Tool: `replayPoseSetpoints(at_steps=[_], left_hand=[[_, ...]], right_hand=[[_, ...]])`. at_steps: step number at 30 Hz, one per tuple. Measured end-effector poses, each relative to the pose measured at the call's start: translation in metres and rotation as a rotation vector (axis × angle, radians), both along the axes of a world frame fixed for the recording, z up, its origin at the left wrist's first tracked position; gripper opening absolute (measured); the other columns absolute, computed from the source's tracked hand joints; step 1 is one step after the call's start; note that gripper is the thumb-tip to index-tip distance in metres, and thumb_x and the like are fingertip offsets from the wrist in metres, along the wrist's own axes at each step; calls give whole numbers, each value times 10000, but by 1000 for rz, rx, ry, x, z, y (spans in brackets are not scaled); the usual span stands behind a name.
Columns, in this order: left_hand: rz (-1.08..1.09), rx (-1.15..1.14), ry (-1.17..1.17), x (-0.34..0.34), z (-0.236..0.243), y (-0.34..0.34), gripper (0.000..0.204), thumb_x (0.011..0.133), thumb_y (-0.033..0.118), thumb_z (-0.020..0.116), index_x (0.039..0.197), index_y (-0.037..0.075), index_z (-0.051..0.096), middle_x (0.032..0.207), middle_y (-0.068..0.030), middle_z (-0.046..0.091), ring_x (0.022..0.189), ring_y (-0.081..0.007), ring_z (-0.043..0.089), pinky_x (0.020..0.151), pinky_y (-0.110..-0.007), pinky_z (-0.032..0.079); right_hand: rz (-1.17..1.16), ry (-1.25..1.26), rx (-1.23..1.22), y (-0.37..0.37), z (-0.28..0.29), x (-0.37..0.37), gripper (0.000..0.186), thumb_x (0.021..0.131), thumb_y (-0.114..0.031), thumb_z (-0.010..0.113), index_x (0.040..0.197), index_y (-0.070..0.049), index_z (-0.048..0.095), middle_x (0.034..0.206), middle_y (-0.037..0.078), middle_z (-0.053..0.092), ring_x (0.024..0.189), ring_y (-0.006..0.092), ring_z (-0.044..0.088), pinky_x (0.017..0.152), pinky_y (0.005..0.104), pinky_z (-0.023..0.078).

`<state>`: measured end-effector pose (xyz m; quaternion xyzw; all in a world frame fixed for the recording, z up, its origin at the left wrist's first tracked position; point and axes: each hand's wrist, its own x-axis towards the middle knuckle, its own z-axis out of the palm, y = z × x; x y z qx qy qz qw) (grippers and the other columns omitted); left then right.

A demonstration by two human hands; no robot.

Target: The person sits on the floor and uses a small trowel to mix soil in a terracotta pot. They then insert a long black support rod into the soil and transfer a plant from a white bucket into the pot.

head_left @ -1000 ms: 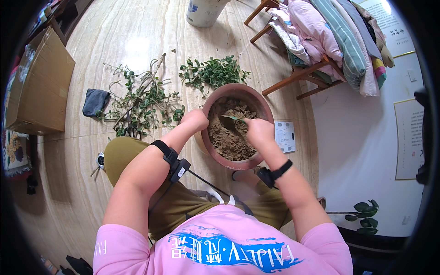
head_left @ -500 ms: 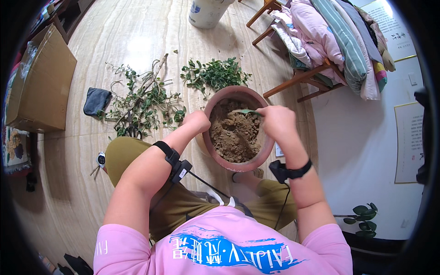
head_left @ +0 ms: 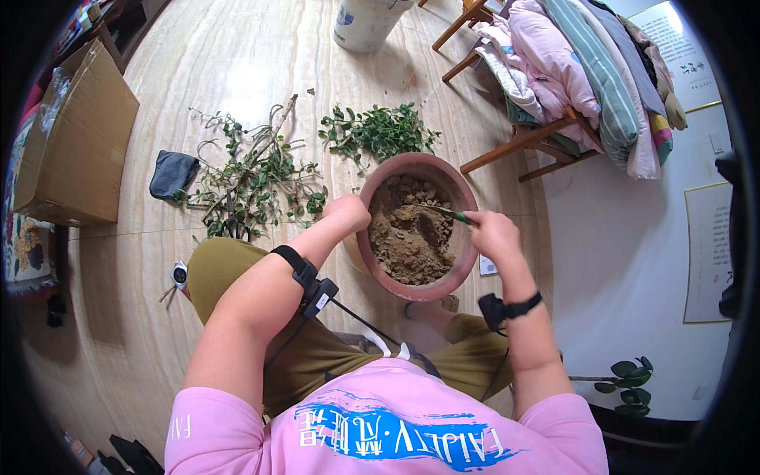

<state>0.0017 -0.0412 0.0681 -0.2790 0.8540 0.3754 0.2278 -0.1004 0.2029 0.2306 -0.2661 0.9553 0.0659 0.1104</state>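
A round reddish clay pot stands on the floor in front of me, filled with loose, crumbly brown soil. My left hand is closed on the pot's left rim, its fingertips partly hidden. My right hand, at the right rim, is wrapped round the green handle of a small garden trowel. The trowel points left over the pot, its blade in or just above the soil.
Leafy cuttings lie beyond the pot, and long trimmed branches spread to its left beside a dark cloth. A cardboard box stands far left. A white bucket is at the back, a wooden chair with folded bedding at right.
My right hand has shifted slightly right and down, drawing the trowel so more of its green handle shows. The soil surface has been disturbed. My left hand stays at the rim.
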Motion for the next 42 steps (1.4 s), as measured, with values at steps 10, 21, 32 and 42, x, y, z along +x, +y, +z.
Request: replayPoseSetpoints(at_steps=[10, 21, 32, 42], left_hand=[[6, 47, -3, 3, 7, -1, 345, 814, 227, 585, 1081, 43, 702, 1052, -198, 699, 956, -357, 684, 812, -429, 560], [-24, 9, 71, 4, -4, -2, 344, 802, 224, 578, 1070, 49, 704, 1042, -205, 697, 982, -369, 667, 858, -433, 527], [-3, 21, 38, 3, -3, -2, 347, 789, 206, 576, 1046, 7, 701, 1039, -229, 691, 981, -375, 670, 861, -435, 532], [5, 24, 35, 2, -2, -1, 342, 785, 210, 598, 1062, 41, 706, 1054, -200, 698, 976, -365, 673, 856, -430, 533]], right_hand=[[96, -122, 65, 50, -4, 63, 333, 814, -172, 611, 1113, -256, 730, 908, 127, 712, 863, 333, 678, 762, 447, 542], [254, 119, 237, 44, -128, 73, 271, 886, -133, 515, 1101, -153, 679, 811, 117, 688, 725, 276, 702, 627, 406, 557], [121, 84, 15, 83, -116, 70, 416, 849, -193, 597, 1246, -298, 659, 760, 145, 658, 661, 340, 660, 610, 451, 531], [80, 119, -66, 65, -112, 39, 375, 872, -204, 594, 1230, -296, 657, 773, 150, 671, 706, 348, 677, 634, 469, 537]])
